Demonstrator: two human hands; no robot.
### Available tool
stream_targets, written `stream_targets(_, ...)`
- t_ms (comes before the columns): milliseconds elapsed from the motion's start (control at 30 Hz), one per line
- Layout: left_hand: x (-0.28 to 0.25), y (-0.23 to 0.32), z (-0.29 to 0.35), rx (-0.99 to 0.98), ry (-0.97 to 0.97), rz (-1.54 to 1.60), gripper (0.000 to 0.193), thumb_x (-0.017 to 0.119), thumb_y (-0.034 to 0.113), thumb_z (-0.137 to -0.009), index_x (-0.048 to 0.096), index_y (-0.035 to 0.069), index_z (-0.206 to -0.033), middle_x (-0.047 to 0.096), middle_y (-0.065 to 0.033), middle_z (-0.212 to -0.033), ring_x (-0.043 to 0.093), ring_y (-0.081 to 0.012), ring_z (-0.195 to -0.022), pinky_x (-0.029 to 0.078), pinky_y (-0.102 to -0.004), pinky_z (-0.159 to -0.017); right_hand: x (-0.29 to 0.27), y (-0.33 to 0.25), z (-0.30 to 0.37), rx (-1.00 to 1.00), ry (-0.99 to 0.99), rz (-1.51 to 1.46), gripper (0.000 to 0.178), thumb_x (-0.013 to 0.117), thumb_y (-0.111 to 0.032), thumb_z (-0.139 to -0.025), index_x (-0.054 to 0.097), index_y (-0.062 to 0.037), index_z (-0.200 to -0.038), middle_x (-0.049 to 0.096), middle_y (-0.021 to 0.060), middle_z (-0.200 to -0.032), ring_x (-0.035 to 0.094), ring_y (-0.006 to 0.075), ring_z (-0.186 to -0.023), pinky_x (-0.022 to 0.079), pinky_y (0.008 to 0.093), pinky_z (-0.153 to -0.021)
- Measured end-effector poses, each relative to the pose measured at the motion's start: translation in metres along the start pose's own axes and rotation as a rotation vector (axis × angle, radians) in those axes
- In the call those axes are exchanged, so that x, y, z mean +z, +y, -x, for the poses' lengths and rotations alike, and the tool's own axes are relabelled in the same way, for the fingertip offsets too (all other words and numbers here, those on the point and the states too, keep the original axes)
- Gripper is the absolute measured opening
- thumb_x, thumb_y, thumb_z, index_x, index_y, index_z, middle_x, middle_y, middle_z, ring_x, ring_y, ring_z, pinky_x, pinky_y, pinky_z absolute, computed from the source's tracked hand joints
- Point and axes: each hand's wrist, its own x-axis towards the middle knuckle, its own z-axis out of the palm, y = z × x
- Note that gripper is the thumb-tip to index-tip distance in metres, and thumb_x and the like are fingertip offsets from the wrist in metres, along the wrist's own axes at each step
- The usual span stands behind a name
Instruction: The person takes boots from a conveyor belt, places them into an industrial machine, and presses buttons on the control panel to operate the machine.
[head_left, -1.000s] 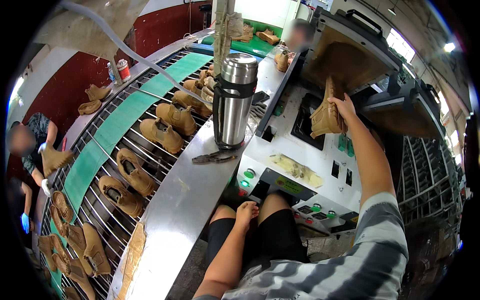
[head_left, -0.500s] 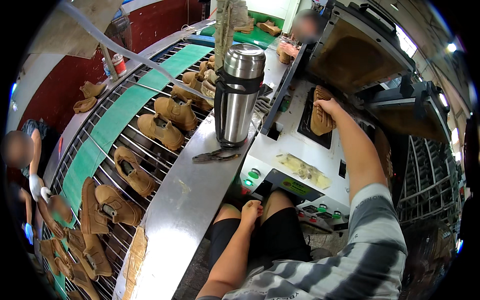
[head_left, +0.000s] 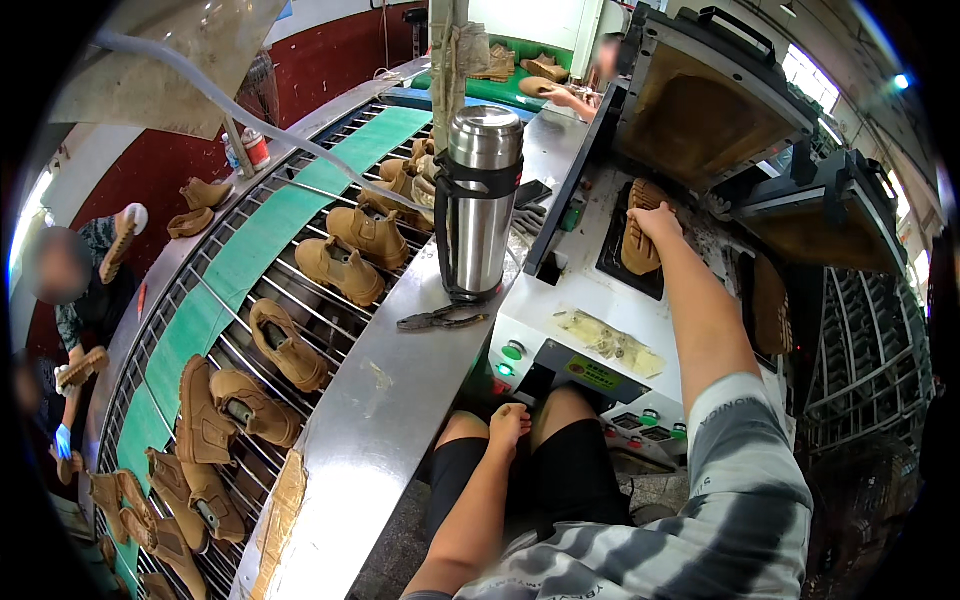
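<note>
My right hand [head_left: 656,221] grips a tan shoe [head_left: 637,250] that lies upside down, its ribbed sole facing up, over the dark recessed bed of a white press machine [head_left: 520,312]. The machine's lid [head_left: 715,100] stands raised behind it. Between my knees, in front of the machine's panel, my left hand [head_left: 509,424] is curled into a loose fist, with nothing visible in it. Another brown shoe [head_left: 770,305] sits in the machine's right-hand station, partly hidden by my right arm.
A steel thermos [head_left: 482,205] and pliers [head_left: 441,318] stand and lie on the metal ledge [head_left: 375,420] to my left. Beyond it, a roller conveyor [head_left: 240,300] carries several tan shoes [head_left: 285,345]. Co-workers handle shoe parts at far left and at the back.
My view has shifted slightly; both hands keep their places, the right one still on the shoe. At far left a co-worker's hands now lift soles, and a co-worker at the back holds one out.
</note>
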Motion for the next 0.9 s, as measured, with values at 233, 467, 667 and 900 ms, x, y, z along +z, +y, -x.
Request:
stream_targets(233, 0.004, -0.002, 0.001, 0.005, 0.011, -0.027, 0.015, 0.058, 0.02, -0.088, 0.063, 0.006, -0.092, 0.061, -0.0052, -0.08, 0.059, -0.0163, -0.069, 0.049, -0.0294, -0.064, -0.002, -0.005, 0.009, 0.066, -0.019, 0.034, 0.097, 0.064, -0.055, -0.074, 0.021, -0.016, -0.151, 0.042, 0.0192, -0.145, 0.048, 0.0341, -0.128, 0.041, 0.0421, -0.103)
stream_targets(467, 0.004, -0.001, 0.001, -0.007, 0.003, -0.058, 0.015, 0.057, 0.018, -0.087, 0.062, 0.007, -0.095, 0.061, -0.0058, -0.083, 0.06, -0.0179, -0.074, 0.051, -0.0299, -0.068, -0.008, -0.007, 0.018, 0.092, -0.058, -0.011, 0.096, 0.062, -0.057, -0.075, 0.024, -0.0131, -0.151, 0.037, 0.0204, -0.148, 0.042, 0.035, -0.133, 0.037, 0.0435, -0.107)
stream_targets(667, 0.003, -0.002, 0.003, 0.007, 0.005, -0.04, 0.014, 0.058, 0.018, -0.087, 0.062, 0.007, -0.094, 0.06, -0.0055, -0.081, 0.059, -0.018, -0.072, 0.051, -0.0302, -0.068, 0.011, 0.01, 0.024, -0.091, -0.016, 0.153, 0.097, 0.064, -0.059, -0.073, 0.027, -0.0153, -0.15, 0.031, 0.0202, -0.149, 0.027, 0.0377, -0.139, 0.035, 0.0513, -0.106)
stream_targets(900, 0.0, -0.006, 0.002, 0.04, -0.01, -0.053, 0.014, 0.059, 0.019, -0.087, 0.061, 0.007, -0.093, 0.06, -0.0063, -0.082, 0.06, -0.019, -0.073, 0.051, -0.0317, -0.068, -0.033, 0.003, 0.068, -0.509, -0.036, 0.173, 0.056, 0.075, -0.031, -0.058, 0.065, -0.003, -0.106, 0.066, 0.0192, -0.106, 0.063, 0.0341, -0.101, 0.052, 0.0386, -0.086)
